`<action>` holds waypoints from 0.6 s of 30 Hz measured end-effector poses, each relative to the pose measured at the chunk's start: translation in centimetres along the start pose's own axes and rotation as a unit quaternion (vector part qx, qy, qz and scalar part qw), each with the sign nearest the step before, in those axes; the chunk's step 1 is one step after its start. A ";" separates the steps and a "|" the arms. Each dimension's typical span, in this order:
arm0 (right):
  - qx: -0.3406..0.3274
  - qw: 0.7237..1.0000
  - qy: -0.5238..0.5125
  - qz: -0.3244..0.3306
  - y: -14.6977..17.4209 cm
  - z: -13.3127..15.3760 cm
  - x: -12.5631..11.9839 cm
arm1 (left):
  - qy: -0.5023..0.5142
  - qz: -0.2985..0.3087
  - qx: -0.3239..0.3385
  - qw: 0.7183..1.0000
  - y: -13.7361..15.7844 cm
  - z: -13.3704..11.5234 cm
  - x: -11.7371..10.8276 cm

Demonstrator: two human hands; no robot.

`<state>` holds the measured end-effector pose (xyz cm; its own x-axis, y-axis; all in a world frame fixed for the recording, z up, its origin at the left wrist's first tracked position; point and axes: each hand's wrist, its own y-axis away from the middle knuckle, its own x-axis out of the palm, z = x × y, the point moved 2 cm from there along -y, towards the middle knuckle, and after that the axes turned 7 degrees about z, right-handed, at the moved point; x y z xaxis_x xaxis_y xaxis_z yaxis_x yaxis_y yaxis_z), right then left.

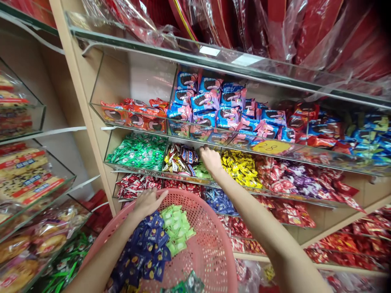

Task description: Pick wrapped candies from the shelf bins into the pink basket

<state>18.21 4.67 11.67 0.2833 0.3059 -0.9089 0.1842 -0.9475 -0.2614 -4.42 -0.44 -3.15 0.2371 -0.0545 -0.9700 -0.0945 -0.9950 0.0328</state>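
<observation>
Between Snickers packs (190, 156) and yellow-wrapped sweets (241, 169), reached with right hand (210, 159) over shelved light-green packets (202, 171), fingers curled, could not tell whether pinching anything; held left hand (149, 202), thumb spread, at rim of pink perforated basket (221, 240), with navy packets (143, 248) and pale-green packets (177, 228) inside

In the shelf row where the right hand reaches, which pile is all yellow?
The yellow sweets, just right of the right hand. Left of them lie light green sweets; right of them, pink and red sweets.
</observation>
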 end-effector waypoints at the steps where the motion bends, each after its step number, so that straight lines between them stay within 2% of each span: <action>1: 0.005 1.000 -0.010 -0.027 1.2 0.1 -0.4 | 0.001 -0.001 0.002 1.000 -0.1 -0.1 0.0; 3: -0.011 0.996 -0.055 -0.066 3.9 0.4 -1.0 | 0.003 0.001 0.006 1.000 -0.2 -0.4 0.1; 5: -0.047 0.984 -0.149 -0.086 6.5 1.2 -1.5 | 0.004 0.005 0.007 1.000 -0.2 -0.8 0.2; 7: -0.092 0.946 -0.297 -0.089 8.5 2.3 -1.4 | 0.003 0.010 0.007 1.000 -0.3 -1.2 0.2; 9: -0.114 0.869 -0.480 -0.035 9.7 3.8 -0.4 | 0.000 0.013 0.009 1.000 -0.4 -1.7 0.3; 12: -0.081 0.688 -0.709 0.132 10.3 6.4 2.2 | -0.014 0.012 0.019 1.000 -0.6 -2.1 0.3; 14: -0.047 0.584 -0.787 0.194 10.4 7.8 3.9 | -0.026 0.018 0.023 0.999 -0.7 -2.1 0.3; 16: -0.030 0.519 -0.827 0.215 10.5 8.6 5.2 | -0.031 0.025 0.017 0.999 -0.7 -1.8 0.4; 18: -0.023 0.488 -0.843 0.224 10.7 9.0 6.2 | -0.028 0.029 0.006 0.999 -0.7 -1.5 0.5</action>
<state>13.45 -4.38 0.28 -0.8655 -0.4800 0.1429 0.4916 -0.8688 0.0595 -2.80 0.07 -3.26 0.1768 -0.1070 -0.9784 -0.1187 -0.9891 0.0867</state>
